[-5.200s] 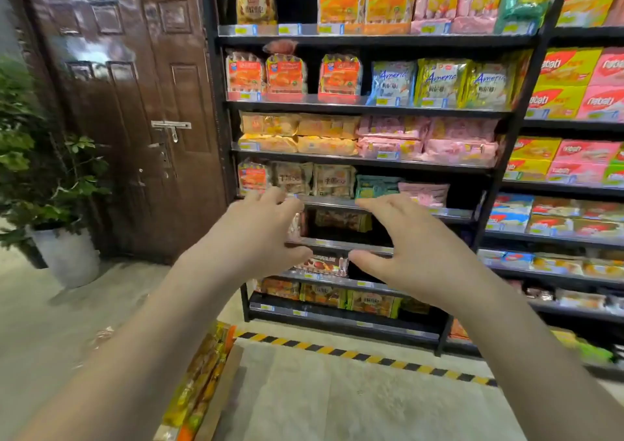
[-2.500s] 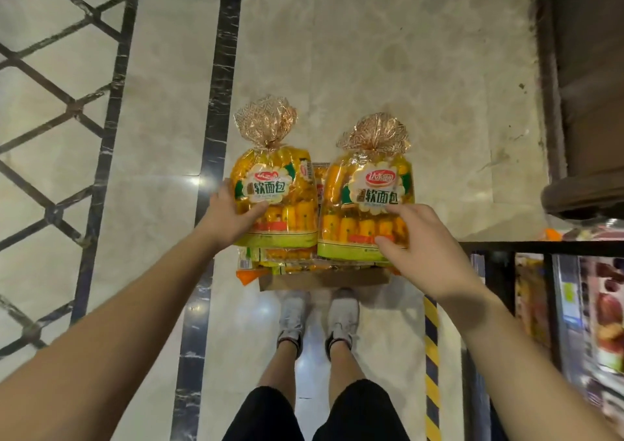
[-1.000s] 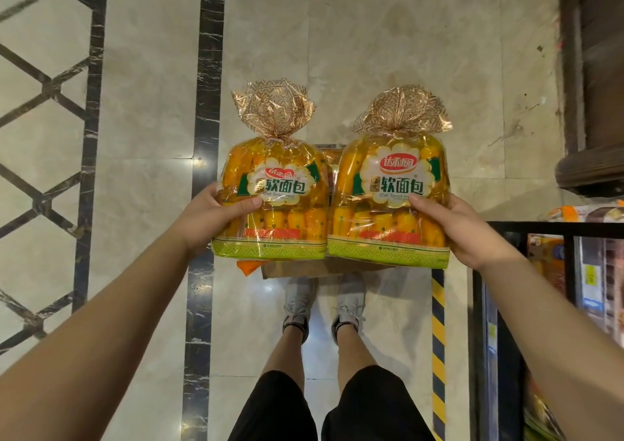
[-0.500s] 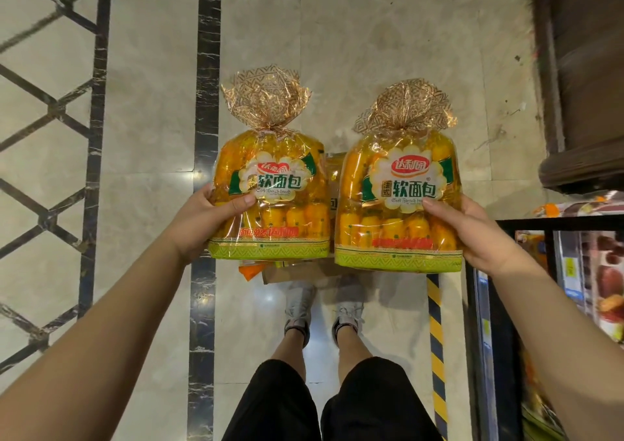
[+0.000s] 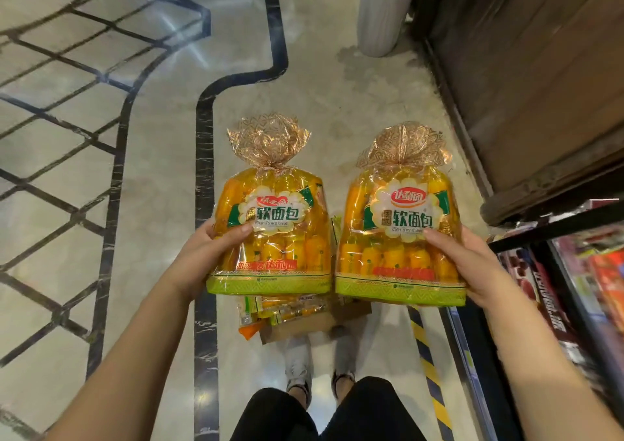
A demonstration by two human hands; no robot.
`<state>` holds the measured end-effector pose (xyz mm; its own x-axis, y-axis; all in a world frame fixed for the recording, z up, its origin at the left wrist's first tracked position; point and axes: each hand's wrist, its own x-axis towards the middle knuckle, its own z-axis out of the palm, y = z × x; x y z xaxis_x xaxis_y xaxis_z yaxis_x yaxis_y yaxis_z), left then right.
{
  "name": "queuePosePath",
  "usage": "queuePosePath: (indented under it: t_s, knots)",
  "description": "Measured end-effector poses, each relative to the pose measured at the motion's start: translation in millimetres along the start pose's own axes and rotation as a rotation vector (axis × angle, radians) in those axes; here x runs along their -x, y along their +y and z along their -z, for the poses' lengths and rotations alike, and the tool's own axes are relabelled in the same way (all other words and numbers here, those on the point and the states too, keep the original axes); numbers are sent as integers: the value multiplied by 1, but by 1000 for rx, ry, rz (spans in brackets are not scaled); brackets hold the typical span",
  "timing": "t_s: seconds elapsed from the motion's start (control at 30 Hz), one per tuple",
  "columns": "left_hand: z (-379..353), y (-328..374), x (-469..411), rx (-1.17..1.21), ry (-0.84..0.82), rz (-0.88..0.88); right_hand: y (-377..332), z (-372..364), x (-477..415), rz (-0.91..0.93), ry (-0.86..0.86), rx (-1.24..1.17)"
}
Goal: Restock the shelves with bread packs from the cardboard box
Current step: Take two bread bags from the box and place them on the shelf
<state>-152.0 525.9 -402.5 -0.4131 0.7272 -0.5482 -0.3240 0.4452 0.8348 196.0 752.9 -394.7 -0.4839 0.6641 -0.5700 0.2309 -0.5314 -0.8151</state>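
Head view shows two bread packs held up over the floor (image 5: pixel 152 204), the left bread pack (image 5: pixel 270 234) in the left hand (image 5: pixel 206 255) and the right bread pack (image 5: pixel 398 238) in the right hand (image 5: pixel 462 265). Both hands grip a pack's outer lower edge, thumb across the front. Both arms reach forward, roughly level. Beneath them the cardboard box (image 5: pixel 314 322) holds more packs, so restocking looks far from finished. Neither lifted pack has reached the shelves (image 5: pixel 553 271) at the right.
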Motion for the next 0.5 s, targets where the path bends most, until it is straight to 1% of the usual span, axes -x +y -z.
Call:
queuePosePath:
  t_s: [0.23, 0.37, 0.5]
  knots:
    - [-35, 40, 22, -72, -66, -72, -17, 30, 60, 84, 101, -26]
    - [-55, 55, 19, -92, -124, -95, -17, 45, 91, 130, 148, -102]
    - [-81, 71, 18, -154, -241, -128, -12, 44, 132, 164, 238, -147]
